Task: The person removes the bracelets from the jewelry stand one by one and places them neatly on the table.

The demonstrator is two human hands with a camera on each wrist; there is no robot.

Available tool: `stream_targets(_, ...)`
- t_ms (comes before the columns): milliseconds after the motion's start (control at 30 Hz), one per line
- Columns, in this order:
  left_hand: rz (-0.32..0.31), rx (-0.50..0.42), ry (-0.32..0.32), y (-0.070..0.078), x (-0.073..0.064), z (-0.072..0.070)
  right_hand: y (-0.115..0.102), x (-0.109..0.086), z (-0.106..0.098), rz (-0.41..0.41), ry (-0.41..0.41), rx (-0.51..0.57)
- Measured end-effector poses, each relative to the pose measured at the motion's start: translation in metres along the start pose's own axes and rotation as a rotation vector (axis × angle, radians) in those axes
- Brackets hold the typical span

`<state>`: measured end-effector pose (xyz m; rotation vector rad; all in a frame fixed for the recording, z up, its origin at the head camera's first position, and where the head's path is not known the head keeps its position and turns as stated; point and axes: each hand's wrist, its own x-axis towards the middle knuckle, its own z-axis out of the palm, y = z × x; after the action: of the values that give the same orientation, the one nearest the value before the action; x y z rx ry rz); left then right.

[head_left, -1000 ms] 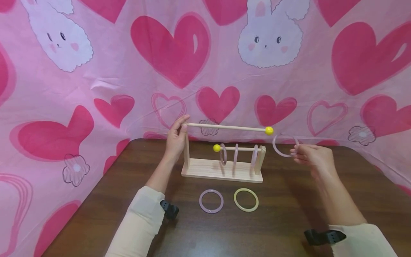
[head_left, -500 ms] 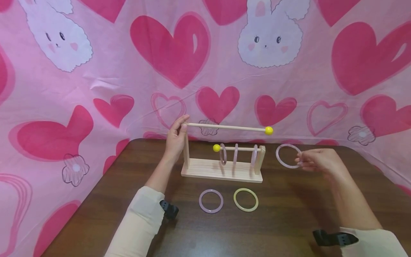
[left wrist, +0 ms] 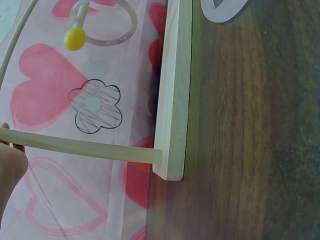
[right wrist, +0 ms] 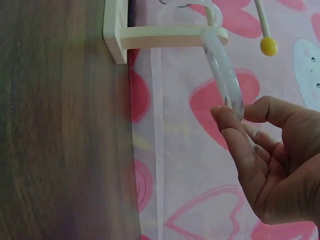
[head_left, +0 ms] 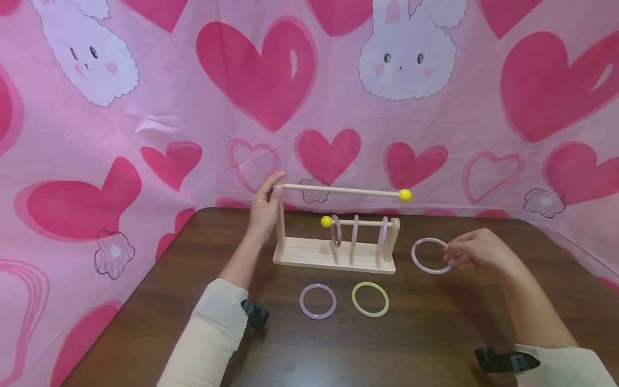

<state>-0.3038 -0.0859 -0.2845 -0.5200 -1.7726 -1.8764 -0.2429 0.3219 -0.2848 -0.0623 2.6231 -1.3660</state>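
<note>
A wooden bangle stand (head_left: 333, 255) stands on the table in the head view. My left hand (head_left: 263, 212) grips the top of its left post, thumb in front and fingers behind. From there an upper rod (head_left: 340, 191) runs right to a yellow ball, with no bangle on it. Three pale purplish bangles (head_left: 355, 231) hang on the lower rod. Right of the stand, my right hand (head_left: 476, 248) pinches a translucent pale bangle (right wrist: 223, 70) by its edge between thumb and fingers. In front of the stand lie a lilac bangle (head_left: 317, 318) and a yellow bangle (head_left: 373, 315).
The dark wood-grain table (head_left: 271, 355) reaches back to a pink cloth backdrop (head_left: 169, 118) with hearts and rabbits. A black wrist strap (head_left: 254, 315) sits at the left sleeve, and another band (head_left: 505, 360) at the right sleeve.
My right hand has moved down and slightly right with the pale bangle, away from the upper rod's yellow ball. The left hand and the stand have stayed put.
</note>
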Motion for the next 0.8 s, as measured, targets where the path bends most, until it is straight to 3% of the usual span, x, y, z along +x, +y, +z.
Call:
stream_targets(200, -0.013, -0.003, -0.002, 0.004, -0.001, 0.000, 0.005, 0.000, 0.007, -0.026, -0.086, -0.112)
stream_targets(400, -0.015, 0.003, 0.002, 0.004, -0.001, 0.001, 0.007, 0.000, 0.015, 0.013, -0.156, -0.116)
stream_targets(633, 0.005, -0.020, 0.004, -0.022, 0.008, -0.003, 0.008, 0.002, 0.028, 0.035, -0.247, -0.162)
stream_targets(800, 0.026, -0.019, 0.012, -0.025, 0.008, -0.003, 0.008, 0.003, 0.035, 0.030, -0.287, -0.201)
